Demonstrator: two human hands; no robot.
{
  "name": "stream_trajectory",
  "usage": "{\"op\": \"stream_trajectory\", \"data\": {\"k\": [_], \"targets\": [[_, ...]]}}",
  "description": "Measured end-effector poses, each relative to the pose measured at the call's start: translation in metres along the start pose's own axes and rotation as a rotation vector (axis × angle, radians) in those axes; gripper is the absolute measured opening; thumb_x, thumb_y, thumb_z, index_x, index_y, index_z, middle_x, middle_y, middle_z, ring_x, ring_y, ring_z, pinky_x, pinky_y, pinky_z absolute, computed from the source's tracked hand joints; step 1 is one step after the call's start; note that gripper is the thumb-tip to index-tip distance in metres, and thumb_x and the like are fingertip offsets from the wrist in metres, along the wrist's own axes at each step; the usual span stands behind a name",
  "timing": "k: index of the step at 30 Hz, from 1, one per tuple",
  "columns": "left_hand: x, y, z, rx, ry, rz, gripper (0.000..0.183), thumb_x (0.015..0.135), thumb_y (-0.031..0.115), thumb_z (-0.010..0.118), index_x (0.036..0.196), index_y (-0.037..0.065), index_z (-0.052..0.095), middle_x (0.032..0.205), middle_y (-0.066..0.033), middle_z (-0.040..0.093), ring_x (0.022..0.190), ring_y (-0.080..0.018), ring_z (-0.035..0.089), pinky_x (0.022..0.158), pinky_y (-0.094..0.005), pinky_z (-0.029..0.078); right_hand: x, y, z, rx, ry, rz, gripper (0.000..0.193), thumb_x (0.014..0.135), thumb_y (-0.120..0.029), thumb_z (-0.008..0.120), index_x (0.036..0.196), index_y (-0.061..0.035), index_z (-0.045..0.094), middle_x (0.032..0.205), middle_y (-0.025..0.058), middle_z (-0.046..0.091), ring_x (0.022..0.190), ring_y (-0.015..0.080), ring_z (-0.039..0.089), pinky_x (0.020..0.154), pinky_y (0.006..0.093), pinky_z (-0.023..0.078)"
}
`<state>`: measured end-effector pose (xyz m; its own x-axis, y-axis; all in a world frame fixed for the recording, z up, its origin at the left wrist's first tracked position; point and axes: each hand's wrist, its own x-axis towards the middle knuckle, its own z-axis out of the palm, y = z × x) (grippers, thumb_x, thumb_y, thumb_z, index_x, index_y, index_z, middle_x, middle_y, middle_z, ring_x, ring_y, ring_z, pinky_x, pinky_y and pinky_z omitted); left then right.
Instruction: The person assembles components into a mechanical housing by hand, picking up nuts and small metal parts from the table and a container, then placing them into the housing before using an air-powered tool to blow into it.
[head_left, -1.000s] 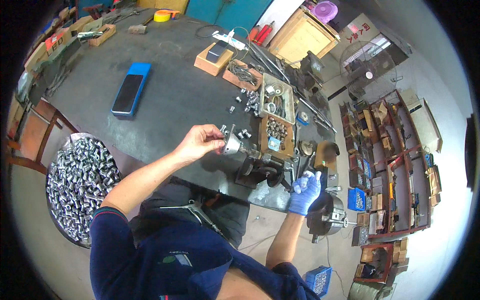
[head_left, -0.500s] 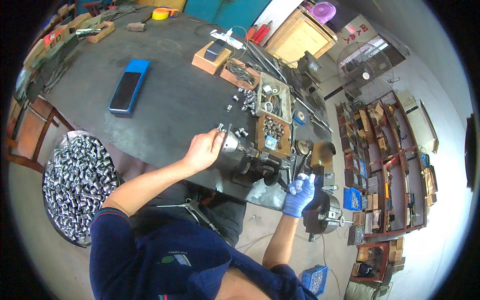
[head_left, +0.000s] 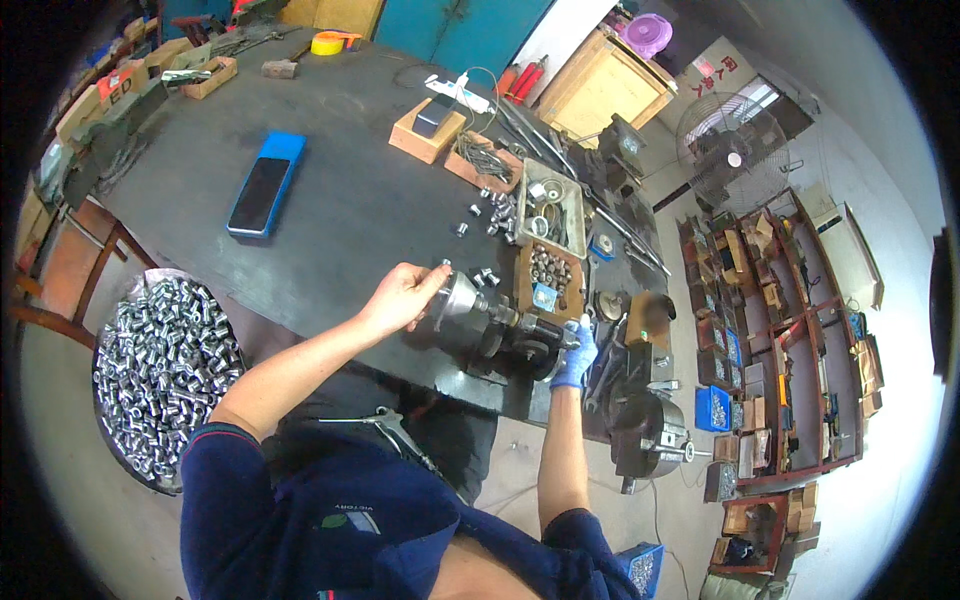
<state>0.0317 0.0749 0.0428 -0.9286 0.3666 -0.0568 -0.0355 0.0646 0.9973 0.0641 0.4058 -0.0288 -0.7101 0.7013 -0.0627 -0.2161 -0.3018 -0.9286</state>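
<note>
My bare left hand (head_left: 400,298) pinches a small shiny metal bushing (head_left: 446,264) at the face of a round chuck (head_left: 461,297). The chuck belongs to a small dark bench spindle (head_left: 528,343), which lies along the table's near edge. At the spindle's back end, my right hand (head_left: 577,356), in a blue glove, has its fingers curled round a handle; the grip is partly hidden. Loose metal bushings (head_left: 487,278) lie just beyond the chuck. A wooden box of metal parts (head_left: 550,270) stands behind the spindle.
A large heap of metal bushings (head_left: 165,370) fills a container at the left. On the table are a blue-cased device (head_left: 266,187), a tray of rings (head_left: 552,208) and more loose bushings (head_left: 500,212). Another heavy chuck (head_left: 645,435) sits at the right, before shelves (head_left: 790,340) and a fan (head_left: 733,158).
My right hand has moved left and away from me, from beside the heavy chuck onto the spindle's back end. My left hand stays at the chuck face with the bushing. The view has shifted slightly.
</note>
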Motion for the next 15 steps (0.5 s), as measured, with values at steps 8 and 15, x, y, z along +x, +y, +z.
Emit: {"op": "stream_trajectory", "data": {"k": [8,15], "targets": [[-0.003,-0.003,-0.005,-0.147,-0.054,-0.046,0.054,0.091,0.046,0.042,0.058,0.003,0.047,0.047,-0.0023,0.045,0.039,-0.0110,0.048,0.035,-0.0246,0.038,-0.013,-0.067,0.027,0.277,-0.148,-0.141,0.027,0.091,-0.031,0.049,0.073,-0.0115,0.054,0.048,-0.0047,0.040,0.037,0.0039,0.034,0.033,0.0193,0.025],[-0.009,-0.003,-0.010,-0.129,-0.052,-0.029,0.055,0.086,0.050,0.049,0.062,0.000,0.051,0.048,-0.0041,0.048,0.038,-0.0119,0.050,0.036,-0.0243,0.041,-0.107,-0.083,0.001,0.358,-0.150,-0.166,0.036,0.094,-0.033,0.040,0.074,-0.0056,0.053,0.046,-0.0028,0.036,0.035,0.0053,0.026,0.030,0.0193,0.021]]}}
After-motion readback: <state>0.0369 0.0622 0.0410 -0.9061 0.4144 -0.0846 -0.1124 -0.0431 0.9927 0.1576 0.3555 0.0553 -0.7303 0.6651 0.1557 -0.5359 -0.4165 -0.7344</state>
